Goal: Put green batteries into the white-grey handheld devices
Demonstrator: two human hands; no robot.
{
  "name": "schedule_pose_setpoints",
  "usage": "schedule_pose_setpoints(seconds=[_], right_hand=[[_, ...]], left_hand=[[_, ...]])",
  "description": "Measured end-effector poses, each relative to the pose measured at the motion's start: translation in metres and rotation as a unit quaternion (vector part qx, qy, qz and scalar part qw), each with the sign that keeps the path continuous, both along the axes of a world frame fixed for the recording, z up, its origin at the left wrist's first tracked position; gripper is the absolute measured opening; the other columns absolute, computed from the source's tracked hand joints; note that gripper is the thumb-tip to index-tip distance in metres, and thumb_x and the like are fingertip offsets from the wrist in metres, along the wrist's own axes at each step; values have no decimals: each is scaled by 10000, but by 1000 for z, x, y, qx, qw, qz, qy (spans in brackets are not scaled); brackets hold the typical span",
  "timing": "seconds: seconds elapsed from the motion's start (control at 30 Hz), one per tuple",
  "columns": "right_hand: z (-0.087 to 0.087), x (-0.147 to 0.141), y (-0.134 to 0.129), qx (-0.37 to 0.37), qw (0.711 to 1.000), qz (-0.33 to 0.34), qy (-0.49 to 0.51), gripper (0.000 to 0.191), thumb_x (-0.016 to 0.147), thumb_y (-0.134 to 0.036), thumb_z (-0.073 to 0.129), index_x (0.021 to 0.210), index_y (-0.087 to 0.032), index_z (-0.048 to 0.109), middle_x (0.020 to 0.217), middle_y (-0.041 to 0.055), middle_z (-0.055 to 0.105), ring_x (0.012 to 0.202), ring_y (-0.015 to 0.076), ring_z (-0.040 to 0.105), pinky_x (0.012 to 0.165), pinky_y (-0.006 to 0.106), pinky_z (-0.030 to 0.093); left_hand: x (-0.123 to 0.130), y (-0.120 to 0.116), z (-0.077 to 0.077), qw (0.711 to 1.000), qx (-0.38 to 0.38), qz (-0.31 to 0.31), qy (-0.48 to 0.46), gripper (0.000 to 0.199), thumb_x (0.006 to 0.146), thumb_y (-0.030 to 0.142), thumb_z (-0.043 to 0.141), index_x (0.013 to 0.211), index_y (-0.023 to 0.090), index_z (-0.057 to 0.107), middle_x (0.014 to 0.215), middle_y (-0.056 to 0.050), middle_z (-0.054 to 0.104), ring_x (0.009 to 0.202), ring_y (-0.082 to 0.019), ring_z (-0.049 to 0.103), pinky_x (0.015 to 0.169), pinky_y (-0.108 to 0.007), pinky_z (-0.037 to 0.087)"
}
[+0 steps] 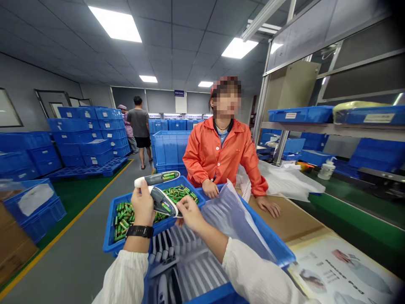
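My left hand (143, 206) grips two grey-and-white handheld devices with uncovered battery compartments. The upper device (155, 179) points right, with green batteries in its slot. Slanting down to the right is the lower device (162, 201), which also has batteries in its compartment. My right hand (191, 212) pinches this lower device's far end. Beneath my hands, many loose green batteries (124, 216) fill a blue bin (109, 236). Closer to me, a larger blue bin (215, 294) holds rows of similar devices (164, 247), partly under translucent plastic sheeting (230, 219).
A person in an orange jacket (218, 152) stands across the bins, one hand on a cardboard-topped surface (281, 223). Printed sheets (341, 270) lie at right. Stacked blue crates (95, 139) line the left; two people stand in the aisle. A metal-framed shelf (319, 128) rises at right.
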State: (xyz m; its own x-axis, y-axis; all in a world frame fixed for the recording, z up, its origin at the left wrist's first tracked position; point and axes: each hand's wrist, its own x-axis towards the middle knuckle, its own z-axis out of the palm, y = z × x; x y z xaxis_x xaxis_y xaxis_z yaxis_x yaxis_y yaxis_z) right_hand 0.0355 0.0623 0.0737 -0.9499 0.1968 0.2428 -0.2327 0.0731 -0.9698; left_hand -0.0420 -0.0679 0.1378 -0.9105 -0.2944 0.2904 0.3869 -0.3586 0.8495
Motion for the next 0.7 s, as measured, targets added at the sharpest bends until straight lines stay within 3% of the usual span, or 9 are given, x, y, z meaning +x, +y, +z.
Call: schedule_pose_setpoints(seconds=[0.13, 0.27, 0.43, 0.57, 0.7], right_hand=[[4, 13, 1, 168, 976, -45, 128, 123, 917, -332, 558, 926, -221, 507, 1002, 41, 707, 674, 138, 649, 618, 252, 482], [5, 13, 4, 169, 979, -55, 104, 143, 866, -318, 635, 873, -218, 534, 1029, 49, 718, 692, 147, 641, 632, 270, 503], [2, 4, 11, 94, 995, -21, 33, 257, 784, -363, 722, 817, -209, 519, 841, 19, 691, 621, 152, 655, 511, 249, 498], [3, 1, 13, -34, 999, 1, -7, 386, 682, -443, 777, 789, -209, 490, 750, -23, 632, 479, 143, 604, 381, 268, 489], [6, 1, 15, -143, 989, 28, -39, 453, 579, -425, 845, 746, -200, 489, 632, -60, 580, 425, 129, 565, 348, 259, 481]], left_hand=[[-2, -1, -2, 999, 36, 18, -2, 557, 751, 696, 639, 885, 157, 602, 670, 43, 537, 592, -98, 485, 563, -235, 406], [-2, -4, -2, 998, 63, 6, -11, 550, 746, 690, 649, 885, 162, 582, 660, 56, 518, 583, -92, 475, 564, -234, 395], [-3, -4, -4, 998, 64, 6, -17, 556, 749, 692, 646, 891, 158, 593, 677, 50, 534, 601, -96, 488, 576, -239, 403], [-1, 1, -7, 999, 32, 15, 6, 555, 760, 685, 642, 910, 151, 616, 674, 52, 532, 599, -94, 475, 576, -239, 401], [-2, 7, -11, 999, 14, 31, 17, 519, 789, 667, 617, 892, 159, 591, 655, 61, 508, 576, -91, 461, 558, -237, 398]])
